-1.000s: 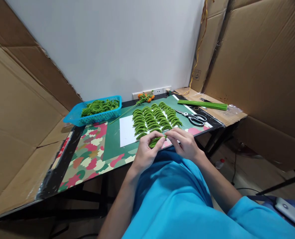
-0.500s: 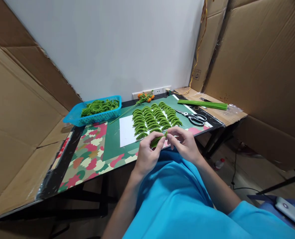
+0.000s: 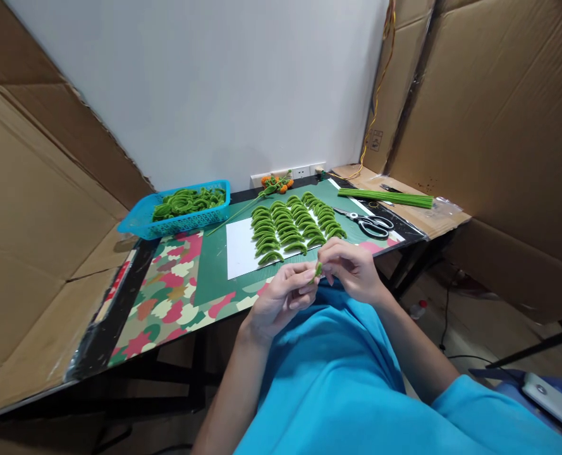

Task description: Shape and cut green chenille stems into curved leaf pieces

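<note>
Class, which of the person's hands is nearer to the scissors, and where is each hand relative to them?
Right. In the picture, the right hand is below and slightly left of the scissors; the left hand is also below them but farther left.

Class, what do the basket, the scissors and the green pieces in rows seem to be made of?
Basket: probably smooth blue plastic, given its regular side holes.
Scissors: likely metal blades, grey and shiny; black, pale-edged handles, perhaps plastic.
Green pieces: apparently fuzzy fibre, matte and soft-edged; any core is hidden.
</note>
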### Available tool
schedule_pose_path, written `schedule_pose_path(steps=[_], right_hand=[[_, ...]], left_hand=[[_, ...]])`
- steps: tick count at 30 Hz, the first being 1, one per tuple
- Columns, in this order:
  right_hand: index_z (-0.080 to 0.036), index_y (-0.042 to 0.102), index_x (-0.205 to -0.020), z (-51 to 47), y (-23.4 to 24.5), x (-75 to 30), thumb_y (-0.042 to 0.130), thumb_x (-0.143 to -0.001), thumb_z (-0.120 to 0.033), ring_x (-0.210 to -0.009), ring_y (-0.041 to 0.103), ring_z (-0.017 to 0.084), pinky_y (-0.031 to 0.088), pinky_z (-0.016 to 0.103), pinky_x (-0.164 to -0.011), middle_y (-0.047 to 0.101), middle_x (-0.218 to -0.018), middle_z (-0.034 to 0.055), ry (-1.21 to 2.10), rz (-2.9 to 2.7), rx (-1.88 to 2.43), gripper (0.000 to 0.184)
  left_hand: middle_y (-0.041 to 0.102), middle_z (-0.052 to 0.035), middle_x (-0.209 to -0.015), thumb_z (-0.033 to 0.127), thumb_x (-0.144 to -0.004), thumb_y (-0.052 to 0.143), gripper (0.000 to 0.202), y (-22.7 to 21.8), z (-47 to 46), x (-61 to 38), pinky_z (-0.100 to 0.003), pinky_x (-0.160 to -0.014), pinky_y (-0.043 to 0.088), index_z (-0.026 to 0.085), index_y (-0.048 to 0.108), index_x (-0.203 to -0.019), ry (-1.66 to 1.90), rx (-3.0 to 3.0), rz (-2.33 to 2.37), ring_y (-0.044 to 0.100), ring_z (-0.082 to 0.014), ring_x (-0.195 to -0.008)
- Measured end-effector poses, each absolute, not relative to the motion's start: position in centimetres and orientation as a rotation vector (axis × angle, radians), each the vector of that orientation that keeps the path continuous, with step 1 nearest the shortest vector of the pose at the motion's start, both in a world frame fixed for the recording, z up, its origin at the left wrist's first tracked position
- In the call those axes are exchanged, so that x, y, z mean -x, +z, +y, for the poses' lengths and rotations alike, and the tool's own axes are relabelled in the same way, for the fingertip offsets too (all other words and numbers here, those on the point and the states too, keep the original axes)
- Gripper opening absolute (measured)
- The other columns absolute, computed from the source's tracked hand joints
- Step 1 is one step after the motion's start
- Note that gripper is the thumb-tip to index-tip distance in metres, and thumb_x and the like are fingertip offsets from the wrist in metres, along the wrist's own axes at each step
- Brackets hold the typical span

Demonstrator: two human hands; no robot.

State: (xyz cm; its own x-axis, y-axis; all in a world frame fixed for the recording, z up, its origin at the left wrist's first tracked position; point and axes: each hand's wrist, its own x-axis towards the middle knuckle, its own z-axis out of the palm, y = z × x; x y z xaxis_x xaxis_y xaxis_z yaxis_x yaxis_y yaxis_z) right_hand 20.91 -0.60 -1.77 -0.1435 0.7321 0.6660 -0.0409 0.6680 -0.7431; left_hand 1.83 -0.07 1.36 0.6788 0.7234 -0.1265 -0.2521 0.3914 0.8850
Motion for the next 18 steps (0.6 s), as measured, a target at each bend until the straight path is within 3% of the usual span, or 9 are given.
schedule_pose_path(steps=[6, 8, 11, 13, 18], right_hand=[[-0.02, 0.069, -0.094, -1.0, -1.1, -20.6, 0.07, -0.103, -0.047, -0.064, 0.06, 0.012, 0.053, 0.025, -0.051, 0.062, -0.095, 0.0053, 0.936, -1.481, 0.624, 0.029], [-0.019, 0.067, -0.094, -1.1, -1.0, -20.5, 0.071, -0.103, -0.048, -0.061, 0.06, 0.011, 0.051, 0.023, -0.049, 0.06, -0.09, 0.0027, 1.002, -1.451, 0.619, 0.03], [-0.019, 0.066, -0.093, -1.3, -1.0, -20.3, 0.071, -0.102, -0.048, -0.057, 0.06, 0.011, 0.05, 0.023, -0.047, 0.058, -0.083, 0.0, 1.072, -1.433, 0.619, 0.031], [-0.019, 0.067, -0.094, -1.4, -1.1, -20.3, 0.069, -0.104, -0.045, -0.057, 0.06, 0.01, 0.05, 0.023, -0.049, 0.059, -0.085, 0.0002, 1.034, -1.438, 0.629, 0.028], [-0.019, 0.073, -0.1, -1.5, -1.1, -20.5, 0.072, -0.103, -0.042, -0.07, 0.065, 0.013, 0.055, 0.023, -0.051, 0.061, -0.095, 0.0038, 0.974, -1.391, 0.636, 0.023]], left_hand=[[0.045, 0.0058, -0.06, 0.043, -0.088, 0.082, 0.032, 1.4, -0.1, -1.7, -0.015, -0.044, 0.023, 0.013, 0.073, -0.086, 0.814, -1.23, 0.658, 0.031, -0.0001, -0.047], [0.059, 0.0019, -0.065, 0.043, -0.09, 0.08, 0.029, 1.7, -0.2, -1.4, -0.016, -0.049, 0.034, 0.014, 0.078, -0.092, 0.876, -1.448, 0.759, 0.044, -0.0028, -0.052], [0.079, -0.0049, -0.093, 0.038, -0.093, 0.077, 0.022, 2.3, -0.5, -1.0, -0.02, -0.073, 0.054, 0.018, 0.082, -0.1, 0.928, -1.767, 0.858, 0.069, -0.0118, -0.079], [0.081, -0.0053, -0.102, 0.037, -0.095, 0.075, 0.02, 2.5, -0.7, -1.0, -0.022, -0.084, 0.056, 0.02, 0.082, -0.102, 0.95, -1.9, 0.891, 0.074, -0.0157, -0.093], [0.079, -0.0035, -0.098, 0.035, -0.101, 0.068, 0.019, 1.7, -0.9, -1.5, -0.022, -0.083, 0.054, 0.021, 0.08, -0.102, 1.131, -2.064, 0.972, 0.072, -0.0139, -0.09]])
